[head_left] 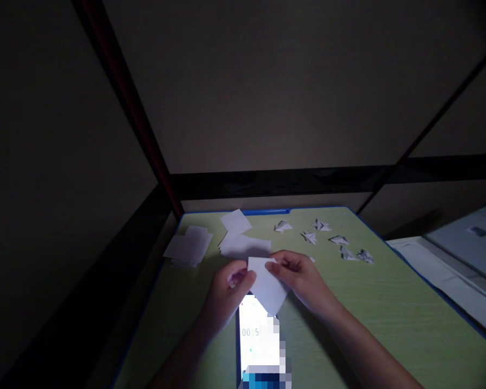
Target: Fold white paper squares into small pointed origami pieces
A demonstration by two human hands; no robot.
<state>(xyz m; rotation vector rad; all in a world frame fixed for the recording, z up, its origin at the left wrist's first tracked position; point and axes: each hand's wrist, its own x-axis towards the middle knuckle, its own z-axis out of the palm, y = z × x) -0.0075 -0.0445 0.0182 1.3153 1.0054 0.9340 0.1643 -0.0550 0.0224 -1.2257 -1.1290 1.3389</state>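
The head camera looks forward (and down) over the nearby table (389,302).

Forearms (362,340) bare, tapering toward wrists (328,310); left grip (224,292), right grip (302,275) bare.

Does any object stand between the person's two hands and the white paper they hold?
Nothing visible does: the left hand and right hand both touch the white paper directly. The lit phone shows lower in view, not between them.
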